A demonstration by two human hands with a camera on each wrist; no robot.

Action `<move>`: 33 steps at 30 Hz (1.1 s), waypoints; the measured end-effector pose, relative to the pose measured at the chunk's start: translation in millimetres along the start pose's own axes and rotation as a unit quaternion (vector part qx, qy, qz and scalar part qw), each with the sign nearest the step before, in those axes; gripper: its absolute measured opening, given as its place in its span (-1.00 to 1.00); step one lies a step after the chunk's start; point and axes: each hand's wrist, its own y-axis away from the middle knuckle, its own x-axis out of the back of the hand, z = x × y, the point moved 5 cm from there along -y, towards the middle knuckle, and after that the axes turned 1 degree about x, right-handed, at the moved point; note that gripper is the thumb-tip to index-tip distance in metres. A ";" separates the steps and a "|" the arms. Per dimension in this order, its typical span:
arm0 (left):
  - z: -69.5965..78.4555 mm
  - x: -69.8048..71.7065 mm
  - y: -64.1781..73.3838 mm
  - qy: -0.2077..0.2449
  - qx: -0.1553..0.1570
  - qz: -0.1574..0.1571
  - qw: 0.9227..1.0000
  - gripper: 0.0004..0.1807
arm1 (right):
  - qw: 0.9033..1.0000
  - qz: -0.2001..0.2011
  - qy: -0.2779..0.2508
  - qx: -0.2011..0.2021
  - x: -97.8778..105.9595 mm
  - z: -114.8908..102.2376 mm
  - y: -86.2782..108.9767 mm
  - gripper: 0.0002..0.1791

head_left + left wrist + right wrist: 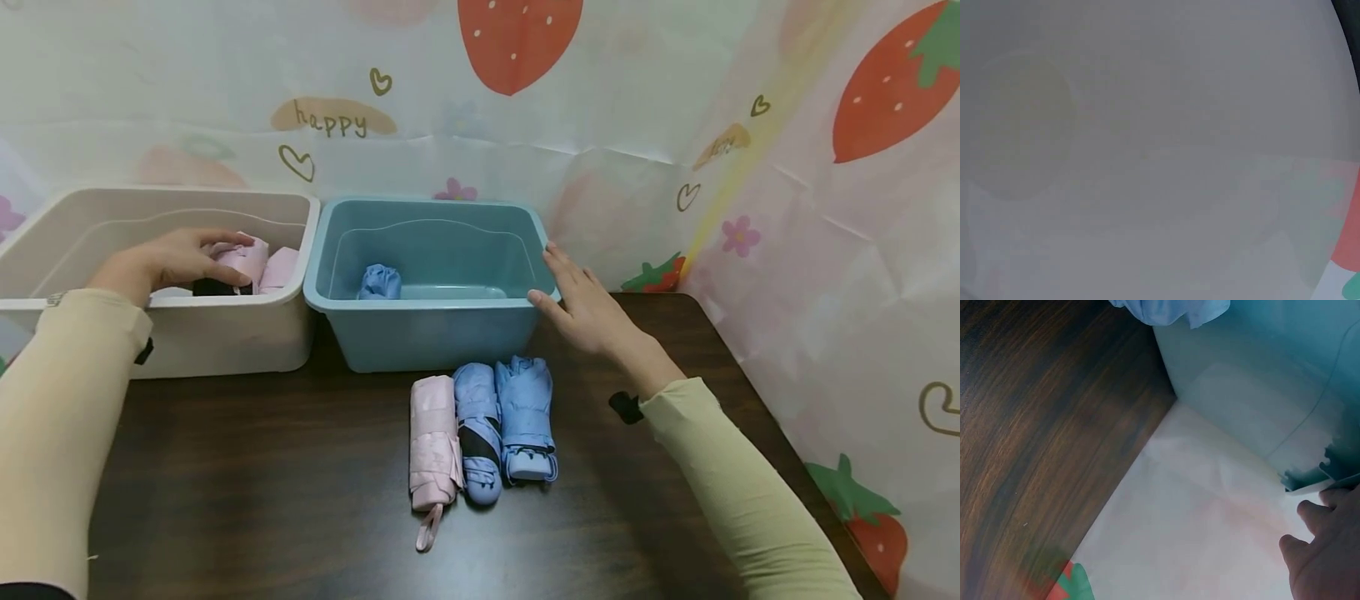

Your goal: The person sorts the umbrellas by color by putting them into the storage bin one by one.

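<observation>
Even, soft indoor light; one wrist view washed out

The head view is lit brightly and evenly from above, and only faint shadows are cast on the desk (225, 467) beneath the white bin (225, 342) and the blue bin (420, 337). Lines are bowed slightly toward the picture's edges. The left wrist view is filled by a pale, unfocused blur. In the right wrist view the right hand (1329, 550) is rendered soft.
</observation>
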 end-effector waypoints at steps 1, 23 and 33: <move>0.1 -1.1 1.4 -0.005 0.004 -0.004 1.000 -0.06 | 1.000 0.000 0.000 0.001 -0.1 -0.1 0.0 -0.07; 17.1 2.0 17.1 0.004 -0.027 0.019 0.999 -0.17 | 1.000 -0.003 -0.009 0.005 -3.1 -2.8 -0.5 -0.09; 63.8 -2.6 63.4 0.072 -0.079 0.125 0.986 -0.32 | 1.000 0.000 -0.002 0.007 -2.0 -2.6 -1.4 -0.06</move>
